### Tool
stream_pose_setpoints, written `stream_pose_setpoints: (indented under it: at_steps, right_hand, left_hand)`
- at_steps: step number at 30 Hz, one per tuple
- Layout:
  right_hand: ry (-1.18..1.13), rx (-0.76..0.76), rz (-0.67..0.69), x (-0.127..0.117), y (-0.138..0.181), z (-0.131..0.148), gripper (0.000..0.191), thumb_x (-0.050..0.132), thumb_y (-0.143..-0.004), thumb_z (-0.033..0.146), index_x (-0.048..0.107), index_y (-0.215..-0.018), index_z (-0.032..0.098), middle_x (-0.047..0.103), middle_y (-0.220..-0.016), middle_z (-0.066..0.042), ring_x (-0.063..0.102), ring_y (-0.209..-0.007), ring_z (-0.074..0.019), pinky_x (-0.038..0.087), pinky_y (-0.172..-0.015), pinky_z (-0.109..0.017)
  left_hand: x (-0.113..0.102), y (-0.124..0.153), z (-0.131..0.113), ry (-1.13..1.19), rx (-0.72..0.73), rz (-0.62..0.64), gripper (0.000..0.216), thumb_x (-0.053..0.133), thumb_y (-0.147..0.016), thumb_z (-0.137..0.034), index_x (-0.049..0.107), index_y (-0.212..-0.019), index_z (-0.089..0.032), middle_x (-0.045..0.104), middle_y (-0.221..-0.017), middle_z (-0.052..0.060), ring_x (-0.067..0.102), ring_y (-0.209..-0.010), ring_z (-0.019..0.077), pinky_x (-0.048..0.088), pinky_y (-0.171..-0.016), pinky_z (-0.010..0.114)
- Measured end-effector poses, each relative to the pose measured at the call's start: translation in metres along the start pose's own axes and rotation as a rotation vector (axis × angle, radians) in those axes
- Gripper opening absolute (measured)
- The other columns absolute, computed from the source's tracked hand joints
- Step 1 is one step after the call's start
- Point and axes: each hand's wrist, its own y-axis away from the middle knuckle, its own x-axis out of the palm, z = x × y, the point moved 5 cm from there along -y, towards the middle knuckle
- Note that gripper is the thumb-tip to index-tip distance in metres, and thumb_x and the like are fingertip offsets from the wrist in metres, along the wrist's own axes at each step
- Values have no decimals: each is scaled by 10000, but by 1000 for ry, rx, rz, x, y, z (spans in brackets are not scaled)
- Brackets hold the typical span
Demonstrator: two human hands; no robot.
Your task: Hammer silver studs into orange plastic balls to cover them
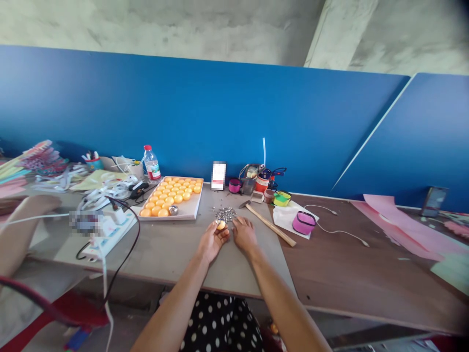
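Note:
My left hand is closed around a small orange ball, palm turned up. Beside it, my right hand rests palm down on the table, fingers spread at the near edge of a pile of small shiny metal pieces. Whether a fingertip touches one of the pieces is hard to make out. To the left lies a shallow white box with rows of similar orange balls. One silvery round object sits at its near edge.
Right of my hands lies a hammer with a wooden handle. Beyond it are a purple pouch on white paper and a white cable. A power strip, tangled wires and a bottle stand left. A phone-like screen leans behind.

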Motion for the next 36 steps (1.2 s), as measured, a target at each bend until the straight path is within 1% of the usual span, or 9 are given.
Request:
stream_pose_setpoints:
  at_steps: [4,6,9,12,18,25,28,33,36]
  right_hand:
    - [35,-35,-64,-3,-3,7,457,384,-842,240,391,-1296,186,366,-1366,-74,281,-1231,-219,195,-998,-352]
    - [32,-78,-31,0,-5,13,462,376,-847,236,376,-1307,198,335,-1389,-62,256,-1251,-216,186,-1003,-347]
    - [-7,-129,56,6,-7,19,403,368,-847,207,451,-1241,231,411,-1335,-45,328,-1202,-192,226,-971,-315]
    - [-52,-144,42,5,-5,20,333,354,-862,213,520,-1150,230,503,-1230,-46,404,-1113,-174,266,-925,-288]
    - [9,-38,-9,-4,0,12,287,345,-862,195,602,-988,212,584,-1017,-71,457,-959,-191,294,-819,-302]
    - [41,18,-19,-5,2,6,258,349,-855,181,605,-886,190,582,-933,-78,469,-883,-188,272,-747,-294]
    - [21,24,-62,-7,3,6,228,366,-852,183,593,-861,186,589,-902,-63,475,-865,-179,265,-738,-288]
    - [-54,92,-138,-11,3,3,187,396,-823,156,579,-855,177,589,-871,-45,487,-839,-156,269,-729,-268]
    - [-77,87,-146,-10,3,3,186,411,-814,168,577,-896,188,589,-906,-44,492,-869,-159,279,-752,-269]
  left_hand:
    - [-1,-2,0,-4,6,5,130,570,-772,-267,567,-829,-150,652,-732,53,618,-604,144,497,-673,322]
    - [-2,-3,1,-9,10,0,125,577,-768,-260,567,-839,-157,654,-733,48,619,-603,139,496,-663,304]
    - [-4,-5,1,-16,5,-7,133,580,-766,-265,566,-844,-157,656,-730,47,618,-597,133,494,-653,287]
    - [-3,-4,1,-16,3,5,139,585,-763,-269,567,-841,-156,655,-735,47,617,-603,132,495,-670,297]
    - [0,0,-1,-15,4,-14,132,586,-761,-267,563,-828,-155,648,-724,45,618,-599,138,495,-652,299]
    - [0,0,0,-21,14,-23,135,582,-762,-264,557,-825,-147,648,-706,43,616,-574,135,494,-639,295]
    - [0,0,0,-18,14,-13,138,588,-757,-267,558,-823,-150,648,-707,40,614,-570,131,493,-638,292]
    - [0,0,0,-19,9,-21,146,592,-754,-279,560,-825,-155,643,-698,37,611,-568,131,492,-639,294]
    - [0,1,0,-20,4,-28,144,591,-756,-280,558,-817,-154,643,-700,39,609,-566,130,490,-636,292]
